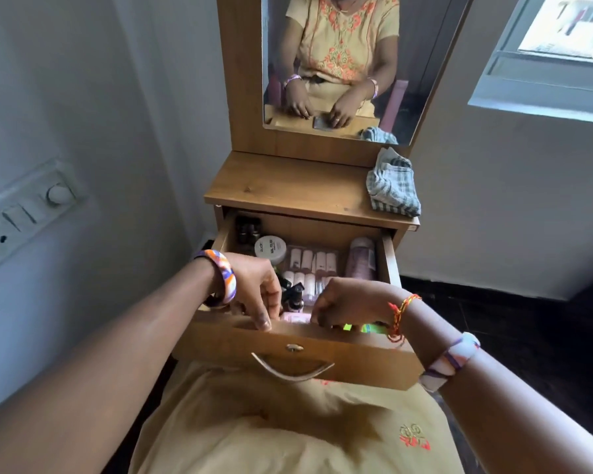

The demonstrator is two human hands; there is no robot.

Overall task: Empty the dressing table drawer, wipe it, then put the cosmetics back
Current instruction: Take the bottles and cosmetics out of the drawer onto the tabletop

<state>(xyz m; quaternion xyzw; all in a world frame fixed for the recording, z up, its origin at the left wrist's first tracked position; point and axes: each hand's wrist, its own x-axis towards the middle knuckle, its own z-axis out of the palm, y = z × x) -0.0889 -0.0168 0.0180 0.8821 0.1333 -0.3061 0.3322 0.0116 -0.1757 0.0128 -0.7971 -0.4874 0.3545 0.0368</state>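
Observation:
The wooden drawer (322, 357) of the dressing table stands pulled out and is full of cosmetics. Inside lie a white jar (270, 249), a pack of pale pink tubes (310, 263), a pink bottle (361, 258) and small dark bottles (249, 230). My left hand (254, 285) grips the drawer's front edge, thumb on top and fingers curled down inside. My right hand (350, 302) reaches down behind the front panel beside a pink box (295, 317), above green items (348, 327). Its fingertips are hidden.
A checked grey cloth (392, 186) lies crumpled on the right of the wooden tabletop (281, 186), below the mirror (339, 63). A switch panel (24, 213) is on the left wall, a window (555, 46) at upper right. My lap is under the drawer.

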